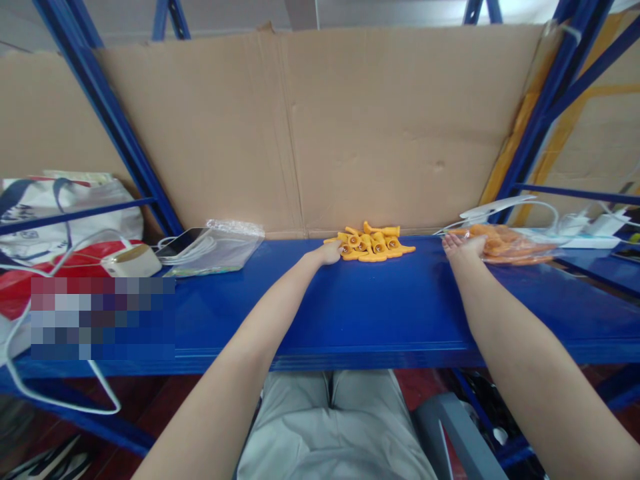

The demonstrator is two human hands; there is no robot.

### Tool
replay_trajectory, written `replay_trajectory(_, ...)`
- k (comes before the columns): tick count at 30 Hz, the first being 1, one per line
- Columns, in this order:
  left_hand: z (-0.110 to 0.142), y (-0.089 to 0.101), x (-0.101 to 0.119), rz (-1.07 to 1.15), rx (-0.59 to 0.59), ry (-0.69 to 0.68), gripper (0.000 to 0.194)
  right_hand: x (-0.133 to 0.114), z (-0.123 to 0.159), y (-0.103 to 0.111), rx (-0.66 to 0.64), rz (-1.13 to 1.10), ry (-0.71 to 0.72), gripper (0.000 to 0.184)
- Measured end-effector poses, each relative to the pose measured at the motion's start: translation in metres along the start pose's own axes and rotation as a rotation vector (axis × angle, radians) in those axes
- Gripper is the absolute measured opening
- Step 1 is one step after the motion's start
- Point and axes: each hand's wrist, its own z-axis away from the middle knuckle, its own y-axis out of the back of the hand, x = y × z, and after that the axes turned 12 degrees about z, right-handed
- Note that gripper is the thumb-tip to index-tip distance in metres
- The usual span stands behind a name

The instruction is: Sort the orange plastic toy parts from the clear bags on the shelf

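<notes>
Several yellow plastic pieces (373,243) lie in a pile on the blue shelf, close to the cardboard at the back. They look like small hollow tubes with round openings and side arms; their exact kind is unclear. My left hand (331,253) is at the pile's left end, its fingers closed on one yellow piece, partly hidden by the hand. Farther right, my right hand (463,245) has its fingers stretched out and holds nothing. It touches the left side of a clear plastic bag (515,245) full of similar orange-yellow pieces.
Cardboard (400,127) walls off the back of the blue shelf (370,307). At left are a clear bag (227,250), a phone (186,243) with white cables, a white-and-gold device (131,261) and a tote bag (95,207). A white power strip (583,238) sits at right.
</notes>
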Motion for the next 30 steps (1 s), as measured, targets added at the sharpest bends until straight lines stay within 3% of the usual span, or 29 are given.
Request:
replay_trajectory(2, 0.008, 0.004, 0.003, 0.009, -0.010, 0.035, 0.051, 0.001, 0.000, 0.000, 0.009, -0.193, -0.175, 0.063)
replay_trajectory(4, 0.016, 0.010, 0.006, 0.022, -0.019, 0.028, 0.051, 0.003, -0.001, 0.000, 0.004, -0.269, -0.247, 0.055)
replay_trajectory(8, 0.032, 0.021, 0.006, 0.015, -0.044, -0.070, 0.048, 0.007, -0.006, 0.002, -0.072, -0.221, -0.238, 0.054)
replay_trajectory(12, 0.048, 0.022, -0.001, -0.042, -0.042, -0.074, 0.053, 0.011, -0.011, 0.003, -0.134, -0.176, -0.195, 0.052)
replay_trajectory(22, 0.065, 0.017, -0.017, -0.045, 0.114, -0.037, 0.049, 0.015, -0.023, -0.007, -0.184, -0.176, -0.199, 0.059)
replay_trajectory(30, 0.063, 0.012, -0.020, -0.046, 0.184, -0.154, 0.044, 0.019, -0.038, -0.009, -0.091, -0.118, -0.183, 0.050)
